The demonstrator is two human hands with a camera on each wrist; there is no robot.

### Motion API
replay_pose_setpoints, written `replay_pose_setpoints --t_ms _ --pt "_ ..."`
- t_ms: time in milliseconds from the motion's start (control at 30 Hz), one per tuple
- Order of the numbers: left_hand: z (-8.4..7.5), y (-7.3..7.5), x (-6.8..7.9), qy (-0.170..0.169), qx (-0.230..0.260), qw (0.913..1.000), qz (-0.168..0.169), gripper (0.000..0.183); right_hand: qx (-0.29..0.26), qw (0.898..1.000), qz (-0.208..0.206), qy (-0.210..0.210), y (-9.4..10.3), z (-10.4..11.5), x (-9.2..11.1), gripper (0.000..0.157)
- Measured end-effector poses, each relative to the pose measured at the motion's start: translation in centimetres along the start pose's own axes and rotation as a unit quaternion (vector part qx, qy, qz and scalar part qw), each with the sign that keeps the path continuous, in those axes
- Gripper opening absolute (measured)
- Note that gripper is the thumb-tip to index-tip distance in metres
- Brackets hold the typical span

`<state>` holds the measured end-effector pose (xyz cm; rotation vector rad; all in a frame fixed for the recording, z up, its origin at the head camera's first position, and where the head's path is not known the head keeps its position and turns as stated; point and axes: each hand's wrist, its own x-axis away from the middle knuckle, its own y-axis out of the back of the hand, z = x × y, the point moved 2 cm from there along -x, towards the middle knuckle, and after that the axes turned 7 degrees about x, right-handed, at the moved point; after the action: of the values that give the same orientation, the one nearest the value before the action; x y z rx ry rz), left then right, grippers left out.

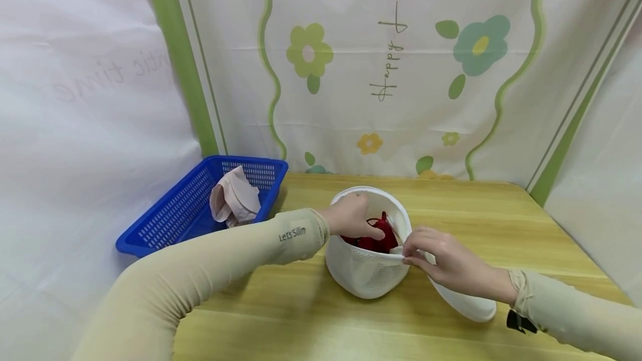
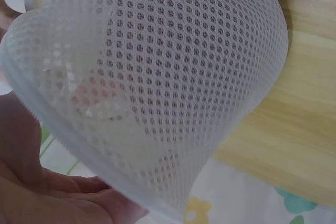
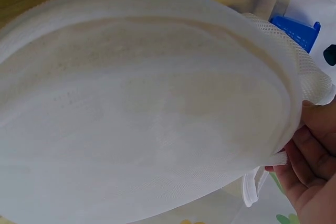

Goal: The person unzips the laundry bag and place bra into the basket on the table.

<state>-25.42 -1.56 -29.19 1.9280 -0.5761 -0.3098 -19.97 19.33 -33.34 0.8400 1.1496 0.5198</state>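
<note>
A white mesh laundry bag (image 1: 368, 280) stands upright on the table, its round top unzipped. Inside lies a dark red garment (image 1: 383, 240) with a thin strap loop. My left hand (image 1: 351, 217) reaches in over the far left of the rim, thumb spread above the garment; its other fingertips are partly hidden. In the left wrist view, the mesh wall (image 2: 173, 51) covers part of that hand. My right hand (image 1: 446, 258) pinches the bag's rim at its right side, beside the hanging lid flap (image 1: 473, 304). A white zipper pull (image 3: 251, 190) dangles below those fingers.
A blue plastic basket (image 1: 173, 196) stands at the back left, with a pale pink cloth item (image 1: 236, 196) in it. The wooden table (image 1: 281, 316) meets a printed fabric curtain (image 1: 341, 116) at its back edge.
</note>
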Motion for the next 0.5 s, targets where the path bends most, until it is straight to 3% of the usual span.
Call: replay_pose_setpoints --t_ms 100,333,500 --pt "0.1 -0.6 -0.3 0.01 -0.021 0.9997 0.002 0.046 0.001 1.0 -0.002 0.0 -0.1 0.0 0.1 0.029" --pt "0.6 -1.5 -1.1 -0.017 -0.078 0.9968 -0.005 0.043 -0.002 0.999 -0.029 0.037 -0.2 0.1 0.2 0.03" --pt "0.9 -1.9 -1.4 -0.007 -0.075 0.9972 0.0 0.035 -0.004 0.998 -0.037 0.046 -0.3 0.1 0.3 0.03"
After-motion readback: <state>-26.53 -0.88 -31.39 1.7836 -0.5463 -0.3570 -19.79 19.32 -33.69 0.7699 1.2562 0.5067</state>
